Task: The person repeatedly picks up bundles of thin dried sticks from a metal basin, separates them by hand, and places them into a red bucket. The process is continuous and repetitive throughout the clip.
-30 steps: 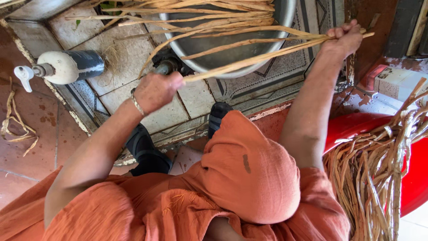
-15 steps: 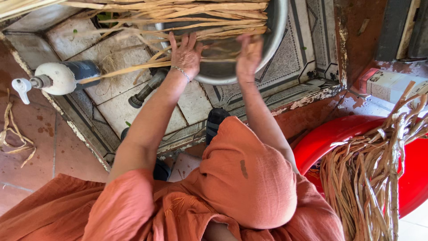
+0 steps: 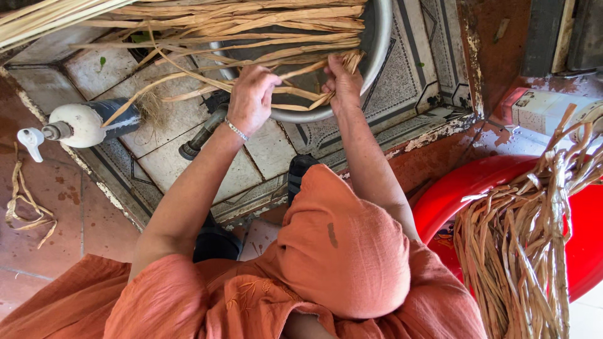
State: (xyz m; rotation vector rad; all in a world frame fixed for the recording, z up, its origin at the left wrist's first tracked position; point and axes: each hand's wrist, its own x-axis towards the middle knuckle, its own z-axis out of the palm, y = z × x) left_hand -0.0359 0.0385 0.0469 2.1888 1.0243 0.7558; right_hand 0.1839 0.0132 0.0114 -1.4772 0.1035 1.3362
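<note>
Both arms reach away from the body toward the far side of the scene, over a raised tiled ledge (image 3: 188, 157). The left hand (image 3: 252, 97) has its back turned to the camera, wrist slightly bent and wearing a thin silver bracelet (image 3: 236, 130); its fingers are curled shut around a few dried straw strips (image 3: 295, 75). The right hand (image 3: 342, 80) is just to the right of it, near but not touching, its fingers pinched closed on the same bunch where the strips fan out at their ends. The held strips lie across the near rim of a large metal basin (image 3: 377, 44), which stands on the ledge and is filled with more of the long pale strips running left to right. Some strips trail out leftward over the tiles.

On the left of the ledge lies a white spray bottle (image 3: 81, 124) on its side, nozzle pointing left. A dark pipe end (image 3: 198, 141) sticks up from the tiles just below the left hand. A loose curl of straw (image 3: 25, 207) lies on the reddish floor at far left. At right, a red plastic tub (image 3: 584, 245) holds a thick bundle of straw (image 3: 521, 251). The person's orange clothing (image 3: 339, 251) fills the near part of the view.
</note>
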